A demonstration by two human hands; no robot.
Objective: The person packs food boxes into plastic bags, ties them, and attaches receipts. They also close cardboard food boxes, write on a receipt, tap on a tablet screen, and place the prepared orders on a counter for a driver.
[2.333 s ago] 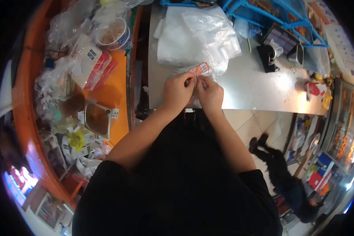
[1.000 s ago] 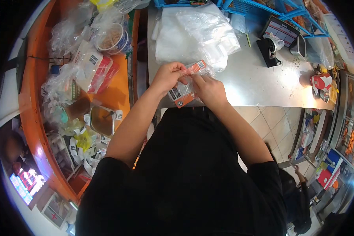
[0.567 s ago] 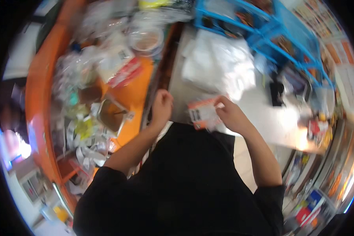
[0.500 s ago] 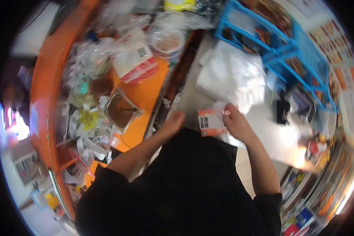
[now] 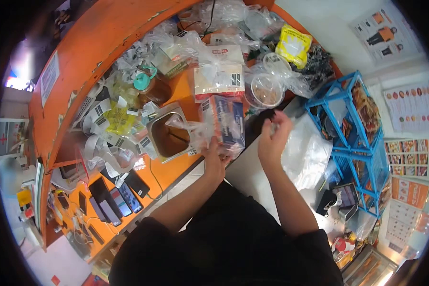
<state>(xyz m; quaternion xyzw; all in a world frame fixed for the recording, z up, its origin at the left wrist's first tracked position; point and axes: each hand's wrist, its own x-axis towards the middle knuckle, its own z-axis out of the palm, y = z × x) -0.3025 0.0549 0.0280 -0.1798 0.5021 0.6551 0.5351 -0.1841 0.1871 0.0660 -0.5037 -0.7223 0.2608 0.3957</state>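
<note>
My left hand (image 5: 214, 163) is closed on the lower end of a bagged box (image 5: 229, 125) with dark blue, orange and white sides. The box is at the orange counter's edge, and loose clear plastic from its bag spreads to the left. To the right, my right hand (image 5: 276, 136) is raised over the grey worktop with nothing visible in it, its fingers bent and apart. Just beyond the bagged box lies another red and white box in clear plastic (image 5: 219, 80). A round clear-lidded tub (image 5: 266, 90) sits beside that one.
A steel container (image 5: 169, 136) stands on the orange counter (image 5: 180, 164), near a teal-lidded jar (image 5: 152, 86) and crumpled papers. Several phones (image 5: 121, 200) lie at the lower left. On the right are a stack of clear bags (image 5: 305, 152) and blue crates (image 5: 343, 114).
My view has turned left toward the orange counter. A bagged box hung from my right hand before; now my left hand grips a bagged box there, and my right hand has opened.
</note>
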